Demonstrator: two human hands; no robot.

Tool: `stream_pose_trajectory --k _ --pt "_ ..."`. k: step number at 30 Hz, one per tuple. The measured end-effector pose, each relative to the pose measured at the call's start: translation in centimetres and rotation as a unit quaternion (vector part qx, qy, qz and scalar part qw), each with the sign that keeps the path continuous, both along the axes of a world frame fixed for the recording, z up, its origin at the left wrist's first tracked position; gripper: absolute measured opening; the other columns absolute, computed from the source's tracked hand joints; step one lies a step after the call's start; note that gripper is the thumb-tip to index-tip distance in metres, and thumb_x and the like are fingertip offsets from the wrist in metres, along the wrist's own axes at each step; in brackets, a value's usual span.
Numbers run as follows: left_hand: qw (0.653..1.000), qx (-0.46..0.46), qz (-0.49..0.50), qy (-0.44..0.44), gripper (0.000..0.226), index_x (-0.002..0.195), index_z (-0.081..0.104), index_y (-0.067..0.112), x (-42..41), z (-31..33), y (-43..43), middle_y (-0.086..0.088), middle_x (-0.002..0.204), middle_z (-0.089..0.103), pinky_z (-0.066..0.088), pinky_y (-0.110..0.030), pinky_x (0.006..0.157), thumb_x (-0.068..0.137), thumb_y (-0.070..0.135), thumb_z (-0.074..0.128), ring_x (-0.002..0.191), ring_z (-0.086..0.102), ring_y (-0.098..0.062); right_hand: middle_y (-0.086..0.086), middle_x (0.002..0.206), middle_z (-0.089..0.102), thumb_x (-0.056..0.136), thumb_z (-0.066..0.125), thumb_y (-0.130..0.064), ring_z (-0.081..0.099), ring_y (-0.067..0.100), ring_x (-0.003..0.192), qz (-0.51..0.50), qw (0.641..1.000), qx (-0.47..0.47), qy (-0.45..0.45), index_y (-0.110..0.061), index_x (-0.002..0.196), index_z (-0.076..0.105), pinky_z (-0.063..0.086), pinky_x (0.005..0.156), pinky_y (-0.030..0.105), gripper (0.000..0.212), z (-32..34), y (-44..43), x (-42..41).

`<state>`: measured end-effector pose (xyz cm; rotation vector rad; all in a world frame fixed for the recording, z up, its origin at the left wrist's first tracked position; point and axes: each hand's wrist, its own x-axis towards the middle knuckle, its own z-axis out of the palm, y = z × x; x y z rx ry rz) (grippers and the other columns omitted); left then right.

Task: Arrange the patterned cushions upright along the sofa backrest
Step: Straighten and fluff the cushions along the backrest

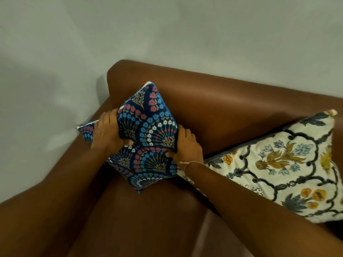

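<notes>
A navy blue cushion (pixel 148 130) with red, blue and white flower fans stands in the corner of the brown leather sofa (pixel 222 101), where the backrest meets the left armrest. My left hand (pixel 109 132) grips its left side and my right hand (pixel 187 145) grips its right edge; the fabric bunches between them. A cream cushion (pixel 284 164) with grey trellis and yellow flowers leans against the backrest to the right, its lower left corner tucked under my right forearm.
The sofa's left armrest (pixel 61 173) runs down the left side, with the grey floor (pixel 46 71) beyond it. A pale wall (pixel 222 34) rises behind the backrest. Bare seat leather (pixel 148 219) lies in front of the blue cushion.
</notes>
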<state>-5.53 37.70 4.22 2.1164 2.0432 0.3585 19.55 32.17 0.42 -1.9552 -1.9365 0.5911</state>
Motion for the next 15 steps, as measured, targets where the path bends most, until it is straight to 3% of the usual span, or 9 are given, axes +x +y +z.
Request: stream_pose_trajectory --k 3,6,9,11,15 --pt "0.993 0.113 -0.028 -0.02 0.109 0.153 0.014 0.012 3.7 0.6 -3.3 -0.017 0.161 0.02 0.01 -0.057 0.122 0.064 0.021 0.078 0.151 0.007 -0.037 0.01 0.143 0.041 0.076 0.069 -0.064 0.039 0.032 0.131 0.046 0.997 0.037 -0.05 -0.016 0.154 0.01 0.032 0.111 0.056 0.109 1.6 -1.2 2.1" --pt "0.978 0.166 -0.096 -0.08 0.096 0.153 0.016 0.013 10.5 0.9 -7.7 -0.012 0.164 0.012 0.012 -0.054 0.122 0.071 0.028 0.064 0.153 0.0 -0.03 0.013 0.148 0.041 0.089 0.054 -0.062 0.036 0.031 0.137 0.059 0.987 0.139 -0.049 -0.012 0.154 0.02 0.023 0.117 0.054 0.088 4.0 -3.4 5.5" --pt "0.97 0.126 -0.168 -0.124 0.092 0.154 0.016 0.017 17.3 0.9 -11.1 -0.007 0.166 0.008 0.016 -0.05 0.122 0.079 0.044 0.062 0.153 -0.002 -0.024 0.014 0.148 0.043 0.094 0.054 -0.051 0.033 0.032 0.142 0.039 0.963 0.262 -0.052 -0.008 0.149 0.032 0.022 0.118 0.055 0.073 6.5 -6.0 11.4" --pt "0.968 0.071 -0.201 -0.135 0.098 0.155 0.011 0.022 21.1 0.8 -12.6 -0.002 0.167 0.004 0.012 -0.043 0.121 0.081 0.063 0.06 0.153 -0.006 -0.018 0.015 0.151 0.039 0.092 0.058 -0.05 0.026 0.033 0.146 0.01 0.949 0.307 -0.072 -0.009 0.148 0.032 0.016 0.12 0.054 0.074 7.5 -8.4 17.0" --pt "0.966 -0.087 -0.229 -0.085 0.134 0.156 -0.006 0.025 26.5 0.1 -13.7 0.001 0.166 -0.007 0.01 -0.044 0.121 0.056 0.094 0.051 0.152 -0.008 -0.019 0.014 0.16 0.023 0.081 0.054 -0.074 0.011 0.029 0.151 -0.045 0.968 0.238 -0.063 -0.011 0.152 0.018 0.009 0.122 0.054 0.102 7.6 -14.1 28.8"
